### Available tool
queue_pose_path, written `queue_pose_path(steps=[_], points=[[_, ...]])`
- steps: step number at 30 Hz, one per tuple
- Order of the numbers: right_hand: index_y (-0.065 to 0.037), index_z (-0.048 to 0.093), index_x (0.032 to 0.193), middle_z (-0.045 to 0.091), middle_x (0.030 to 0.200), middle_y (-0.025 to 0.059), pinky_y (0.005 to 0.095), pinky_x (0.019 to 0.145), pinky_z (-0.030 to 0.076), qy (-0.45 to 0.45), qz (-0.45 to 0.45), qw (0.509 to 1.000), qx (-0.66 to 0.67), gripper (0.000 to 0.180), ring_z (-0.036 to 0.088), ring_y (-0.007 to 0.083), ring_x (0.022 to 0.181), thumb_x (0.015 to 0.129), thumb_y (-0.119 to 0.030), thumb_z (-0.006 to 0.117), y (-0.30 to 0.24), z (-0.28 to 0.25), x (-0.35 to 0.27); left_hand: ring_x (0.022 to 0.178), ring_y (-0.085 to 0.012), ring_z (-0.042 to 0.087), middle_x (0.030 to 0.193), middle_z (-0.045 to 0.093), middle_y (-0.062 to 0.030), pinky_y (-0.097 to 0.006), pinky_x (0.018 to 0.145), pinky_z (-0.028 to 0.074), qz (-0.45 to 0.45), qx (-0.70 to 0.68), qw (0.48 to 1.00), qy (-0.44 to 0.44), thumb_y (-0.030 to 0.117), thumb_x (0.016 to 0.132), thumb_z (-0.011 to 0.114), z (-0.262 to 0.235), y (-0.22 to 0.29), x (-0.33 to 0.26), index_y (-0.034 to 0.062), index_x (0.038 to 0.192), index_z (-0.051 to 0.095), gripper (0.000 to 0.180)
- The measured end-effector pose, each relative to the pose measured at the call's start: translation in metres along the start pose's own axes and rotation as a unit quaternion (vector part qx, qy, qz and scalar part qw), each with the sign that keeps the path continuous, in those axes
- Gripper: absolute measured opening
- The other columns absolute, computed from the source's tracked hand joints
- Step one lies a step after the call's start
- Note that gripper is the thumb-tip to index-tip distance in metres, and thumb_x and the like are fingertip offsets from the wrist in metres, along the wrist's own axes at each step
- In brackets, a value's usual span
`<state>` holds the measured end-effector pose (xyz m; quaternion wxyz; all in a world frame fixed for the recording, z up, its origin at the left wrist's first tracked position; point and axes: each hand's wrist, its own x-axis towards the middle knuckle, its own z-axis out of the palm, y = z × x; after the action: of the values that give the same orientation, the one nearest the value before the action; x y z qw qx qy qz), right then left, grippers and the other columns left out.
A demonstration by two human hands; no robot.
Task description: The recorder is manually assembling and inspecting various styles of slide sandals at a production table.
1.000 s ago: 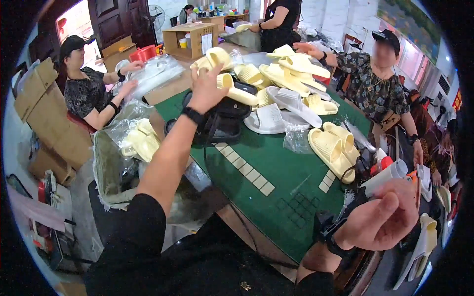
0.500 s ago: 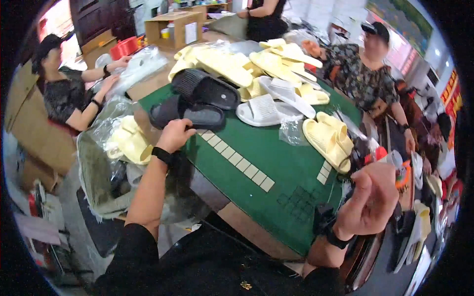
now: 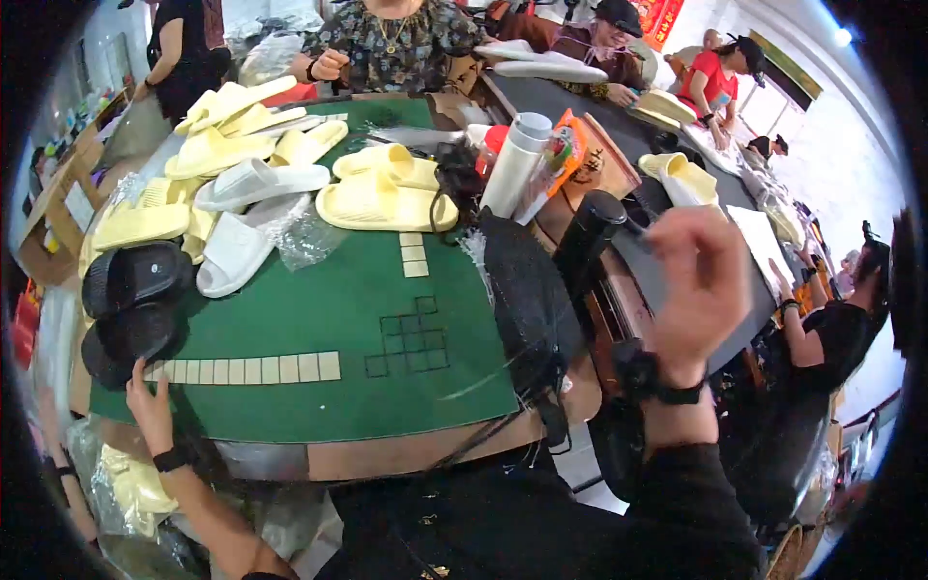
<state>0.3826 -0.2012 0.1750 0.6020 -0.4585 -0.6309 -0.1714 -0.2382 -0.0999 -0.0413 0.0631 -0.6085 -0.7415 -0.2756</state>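
Note:
At the left end of a row of cream squares (image 3: 261, 370) on the green tabletop (image 3: 280, 420), my left hand (image 3: 151, 411) has its fingers apart. Their tips are at the edge of the nearer black slipper (image 3: 135, 338); a second black slipper (image 3: 140, 275) lies just behind it. My right hand (image 3: 701, 280) is raised beyond the table's right side, blurred, with its fingers curled inward; anything in them cannot be made out. Grey-white slippers (image 3: 237, 253) and a cream pair (image 3: 387, 200) lie farther back, with clear plastic wrap (image 3: 307, 240) between them.
Cream slippers (image 3: 217, 153) are heaped at the far left. Near my right hand stand a white bottle (image 3: 517, 164) and a black bottle (image 3: 590, 232), with a black bag (image 3: 527, 290) hanging by the table edge. Co-workers sit across and along a dark table (image 3: 667, 261) at right.
My view has swung right, bringing the right-hand table and more people in. My left hand remains by the black slipper, its fingers less curled. My right hand stays raised and curled.

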Motion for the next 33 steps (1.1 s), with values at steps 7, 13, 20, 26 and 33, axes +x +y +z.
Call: queue_pose_path(steps=[7,13,20,26,33], points=[[-0.003,0.063,0.091,0.056,0.081,-0.0012,0.0239,0.069,0.04,0.062,0.195,0.97,-0.135,0.014,0.049,0.0073,0.075,0.092,-0.017,0.061,0.147,-0.133,0.06,0.112,-0.0296,0.055,0.125,0.056,-0.0145,-0.039,0.091,0.046,0.021,-0.161,0.987,0.005,0.006,0.089,0.061,-0.016,0.072,-0.013,0.004,0.127,0.056,0.038],[-0.011,0.065,0.091,0.048,0.065,-0.0031,0.0216,0.049,0.034,0.005,0.543,0.835,0.093,0.012,0.044,0.008,0.052,0.085,-0.02,0.069,0.322,-0.203,0.03,0.109,-0.018,0.055,0.125,0.056,-0.0069,-0.03,0.085,0.046,0.029,-0.291,0.956,-0.01,0.006,0.089,0.06,-0.021,0.133,-0.007,0.0044,0.124,0.058,0.035],[-0.007,0.068,0.094,0.052,0.072,-0.0035,0.024,0.053,0.033,0.087,0.453,0.885,0.065,0.015,0.042,0.0075,0.058,0.085,-0.019,0.07,0.322,-0.159,0.02,0.109,-0.0212,0.056,0.123,0.057,-0.0073,-0.034,0.085,0.047,0.054,-0.258,0.964,-0.035,0.005,0.086,0.062,-0.038,0.144,-0.027,0.007,0.121,0.06,0.035],[-0.009,0.065,0.091,0.049,0.07,-0.0036,0.0245,0.055,0.036,0.208,0.357,0.902,0.127,0.008,0.046,0.0079,0.063,0.088,-0.016,0.066,0.297,-0.204,0.05,0.108,-0.0212,0.057,0.12,0.059,-0.0072,-0.034,0.082,0.047,0.058,-0.249,0.966,-0.049,0.005,0.086,0.063,-0.043,0.146,-0.039,0.0065,0.118,0.061,0.033],[-0.003,0.063,0.121,0.056,0.087,0.0,0.0224,0.066,0.042,0.136,0.262,0.952,0.082,0.034,0.048,0.0092,0.071,0.087,0.003,0.061,0.236,-0.282,0.108,0.107,-0.0218,0.058,0.119,0.059,-0.0089,-0.034,0.083,0.048,0.08,-0.32,0.941,-0.071,0.006,0.085,0.065,-0.028,0.179,-0.032,0.0061,0.117,0.062,0.031]])
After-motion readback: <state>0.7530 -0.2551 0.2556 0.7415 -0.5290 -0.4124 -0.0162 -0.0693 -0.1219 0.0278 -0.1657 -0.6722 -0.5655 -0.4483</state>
